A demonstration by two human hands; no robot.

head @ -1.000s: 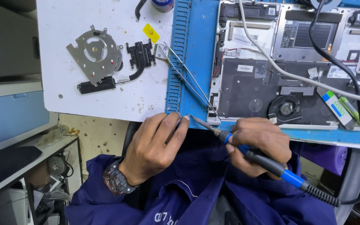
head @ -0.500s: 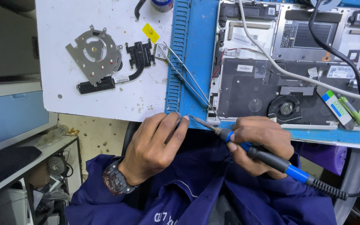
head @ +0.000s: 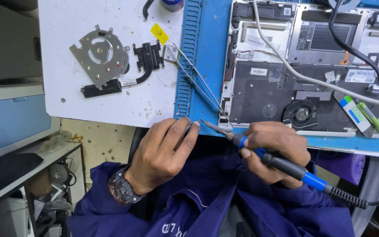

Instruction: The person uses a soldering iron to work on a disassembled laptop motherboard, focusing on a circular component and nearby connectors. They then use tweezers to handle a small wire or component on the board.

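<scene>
Soldering looks under way: right hand [head: 277,149] grips the soldering iron [head: 286,164], tip meeting something pinched in the left hand [head: 165,151]; steadiness needed.

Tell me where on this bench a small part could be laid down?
Bare room: the white board below the round grey metal fan plate, and the blue ribbed mat strip beside the opened laptop. Crowded: the laptop under cables, and the near edge where both hands meet the blue-handled soldering iron.

We see bright, even overhead light on the white rectangular desk board [head: 110,101]; shadows stay soft and short, dimmer below its near edge; focus is sharp, without glare.
</scene>
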